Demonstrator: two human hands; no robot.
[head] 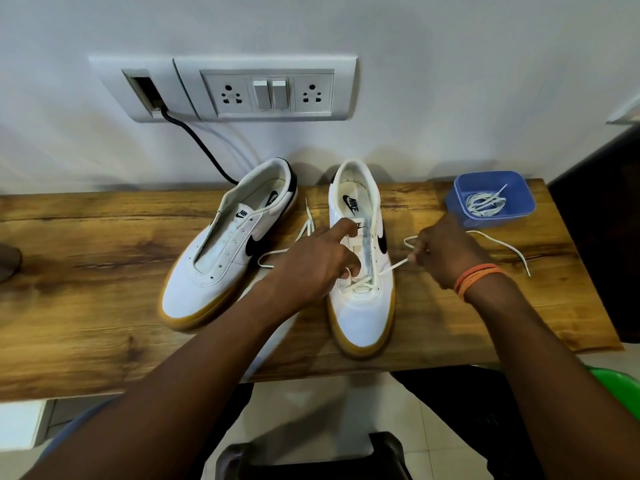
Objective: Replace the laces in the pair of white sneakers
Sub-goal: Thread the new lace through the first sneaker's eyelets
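I am watching the left hand (pixel 313 261) pressing fingers on the right shoe (pixel 362 271) at its tongue, grasping nothing. The right hand (pixel 441 249) is pinching the lace (pixel 393 266) beside that shoe.

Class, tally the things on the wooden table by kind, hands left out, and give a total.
White sneakers: 2
Laces: 2, one being threaded, one coiled in the tub
Blue tub: 1
Total: 5

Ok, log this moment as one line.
step: lacing right sneaker | left hand: on its tongue | right hand: pinching lace | left sneaker: unlaced | tub: more laces
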